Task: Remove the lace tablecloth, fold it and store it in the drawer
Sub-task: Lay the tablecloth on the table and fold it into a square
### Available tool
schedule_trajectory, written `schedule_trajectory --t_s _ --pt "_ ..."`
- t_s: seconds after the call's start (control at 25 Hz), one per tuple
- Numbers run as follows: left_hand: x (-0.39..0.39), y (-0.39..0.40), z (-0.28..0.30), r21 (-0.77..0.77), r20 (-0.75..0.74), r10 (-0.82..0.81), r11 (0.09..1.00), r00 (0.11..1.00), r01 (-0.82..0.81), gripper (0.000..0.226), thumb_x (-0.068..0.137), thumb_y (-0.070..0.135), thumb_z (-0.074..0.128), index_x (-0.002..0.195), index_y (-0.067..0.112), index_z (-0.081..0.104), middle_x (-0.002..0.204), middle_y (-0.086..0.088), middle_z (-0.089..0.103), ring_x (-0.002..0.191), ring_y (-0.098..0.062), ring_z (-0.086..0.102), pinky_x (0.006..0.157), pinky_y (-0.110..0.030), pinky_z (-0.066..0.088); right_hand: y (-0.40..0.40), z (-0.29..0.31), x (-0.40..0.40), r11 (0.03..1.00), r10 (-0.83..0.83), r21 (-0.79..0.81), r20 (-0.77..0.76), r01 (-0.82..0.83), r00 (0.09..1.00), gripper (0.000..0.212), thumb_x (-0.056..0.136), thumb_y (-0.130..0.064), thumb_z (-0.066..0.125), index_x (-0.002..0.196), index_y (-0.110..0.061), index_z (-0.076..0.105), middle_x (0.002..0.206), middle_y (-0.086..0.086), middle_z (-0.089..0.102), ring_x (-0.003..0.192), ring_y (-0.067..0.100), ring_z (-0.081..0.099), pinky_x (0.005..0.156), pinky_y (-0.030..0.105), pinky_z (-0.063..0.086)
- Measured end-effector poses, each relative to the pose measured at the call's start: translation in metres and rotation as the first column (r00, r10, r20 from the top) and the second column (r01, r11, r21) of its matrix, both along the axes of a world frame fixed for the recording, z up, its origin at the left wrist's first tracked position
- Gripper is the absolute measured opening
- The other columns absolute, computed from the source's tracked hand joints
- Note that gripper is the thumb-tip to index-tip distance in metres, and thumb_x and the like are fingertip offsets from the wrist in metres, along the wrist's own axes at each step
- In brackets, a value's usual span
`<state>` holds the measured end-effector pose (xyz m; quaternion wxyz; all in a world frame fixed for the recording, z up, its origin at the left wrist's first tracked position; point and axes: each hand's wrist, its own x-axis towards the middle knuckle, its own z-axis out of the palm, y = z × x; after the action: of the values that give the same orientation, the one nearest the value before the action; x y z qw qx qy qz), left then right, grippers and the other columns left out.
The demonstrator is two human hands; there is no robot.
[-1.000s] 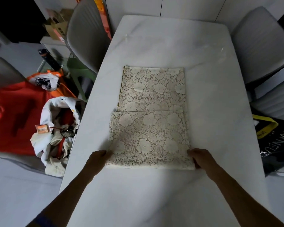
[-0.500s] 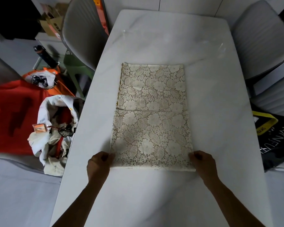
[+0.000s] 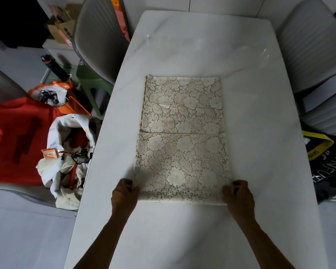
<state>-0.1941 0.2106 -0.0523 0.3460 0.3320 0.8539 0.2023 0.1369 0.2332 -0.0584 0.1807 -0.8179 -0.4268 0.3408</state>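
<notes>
A cream lace tablecloth (image 3: 182,136) with a flower and leaf pattern lies folded into a long strip on the white marble table (image 3: 260,133). A fold line crosses it about halfway. My left hand (image 3: 124,195) grips its near left corner with curled fingers. At the near right corner my right hand (image 3: 239,197) grips the cloth the same way. No drawer is in view.
Grey chairs stand at the far left (image 3: 97,39) and along the right (image 3: 310,43). On the floor to the left lie a white bag of clutter (image 3: 66,158), an orange bag (image 3: 14,140) and a dark bottle (image 3: 54,66). A black bag with yellow trim (image 3: 330,166) sits at the right.
Both hands have curled from lying flat at the near corners to gripping them. The camera has shifted slightly; the cloth lies as before.
</notes>
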Motion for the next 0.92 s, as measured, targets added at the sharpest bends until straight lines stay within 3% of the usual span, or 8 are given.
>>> schedule_trajectory --t_s 0.16,0.28,0.4,0.48,0.56,0.68,0.8,0.92 --pt "-0.006 -0.001 0.009 -0.088 0.19 0.055 0.995 0.98 -0.039 0.012 0.076 0.012 0.066 0.067 0.014 0.058 0.061 -0.001 0.057 0.063 -0.026 0.052 0.059 -0.03 0.041 -0.002 0.014 0.013 0.99 -0.011 -0.14 -0.176 -0.014 0.984 0.017 0.088 -0.022 0.065 0.076 -0.011 0.058 0.072 0.007 0.061 0.07 0.024 0.059 0.059 0.029 0.044" --pt "-0.011 -0.02 0.032 -0.025 0.338 0.082 0.997 0.938 -0.078 0.017 0.078 0.006 0.069 0.085 0.017 0.058 0.066 -0.005 0.062 0.065 -0.024 0.054 0.059 -0.031 0.041 -0.028 0.036 0.015 0.99 -0.042 -0.142 -0.287 0.001 0.957 0.013 0.09 -0.015 0.064 0.093 -0.009 0.052 0.082 0.012 0.061 0.072 0.025 0.059 0.057 0.03 0.048" --pt "-0.032 -0.048 0.067 -0.02 0.557 -0.048 0.997 0.829 0.071 0.046 0.075 0.006 0.076 0.107 0.032 0.056 0.06 -0.007 0.064 0.061 -0.02 0.058 0.062 -0.033 0.046 -0.068 0.071 0.032 0.996 -0.035 -0.09 -0.416 -0.003 0.908 0.035 0.088 -0.003 0.063 0.11 -0.025 0.047 0.077 0.02 0.068 0.063 0.031 0.064 0.043 0.032 0.05" --pt "-0.047 -0.062 0.093 -0.027 0.699 -0.136 0.976 0.702 0.217 0.046 0.068 0.017 0.077 0.109 0.035 0.065 0.061 -0.006 0.06 0.058 -0.014 0.053 0.054 -0.023 0.044 -0.084 0.096 0.051 0.998 -0.027 -0.068 -0.528 -0.01 0.849 0.042 0.085 0.004 0.06 0.109 -0.031 0.058 0.07 0.026 0.067 0.049 0.033 0.06 0.04 0.031 0.048" --pt "-0.057 -0.066 0.115 -0.061 0.714 -0.171 0.951 0.679 0.304 0.042 0.063 0.025 0.078 0.105 0.024 0.073 0.074 -0.002 0.067 0.063 -0.007 0.058 0.054 -0.017 0.045 -0.088 0.118 0.062 0.994 -0.061 -0.11 -0.672 -0.018 0.738 0.031 0.08 0.004 0.059 0.101 -0.016 0.07 0.072 0.031 0.065 0.046 0.033 0.056 0.042 0.033 0.046" --pt "-0.064 -0.04 0.132 -0.083 0.753 -0.064 0.978 0.654 0.191 0.027 0.061 0.021 0.078 0.087 0.013 0.079 0.083 0.0 0.074 0.071 -0.006 0.069 0.058 -0.018 0.053 -0.062 0.138 0.067 0.98 -0.136 -0.198 -0.767 -0.029 0.627 0.025 0.075 -0.016 0.057 0.087 -0.002 0.075 0.084 0.03 0.069 0.063 0.041 0.065 0.043 0.034 0.045" --pt "-0.074 0.016 0.135 -0.108 0.861 0.1 0.994 0.498 -0.013 0.02 0.071 0.018 0.061 0.076 0.004 0.073 0.1 -0.02 0.075 0.089 -0.03 0.075 0.067 -0.029 0.059 -0.005 0.146 0.062 0.978 -0.193 -0.209 -0.834 0.028 0.517 0.032 0.077 -0.026 0.053 0.088 -0.01 0.077 0.1 0.017 0.075 0.081 0.04 0.071 0.044 0.032 0.049" --pt "-0.074 0.075 0.127 -0.02 0.846 -0.021 0.997 0.532 0.07 0.008 0.068 0.015 0.069 0.076 0.014 0.07 0.102 -0.01 0.076 0.089 -0.021 0.072 0.073 -0.025 0.05 0.057 0.141 0.048 0.989 -0.122 -0.147 -0.735 0.019 0.667 0.019 0.074 -0.023 0.069 0.089 -0.016 0.078 0.095 0.005 0.077 0.07 0.026 0.071 0.047 0.024 0.046"
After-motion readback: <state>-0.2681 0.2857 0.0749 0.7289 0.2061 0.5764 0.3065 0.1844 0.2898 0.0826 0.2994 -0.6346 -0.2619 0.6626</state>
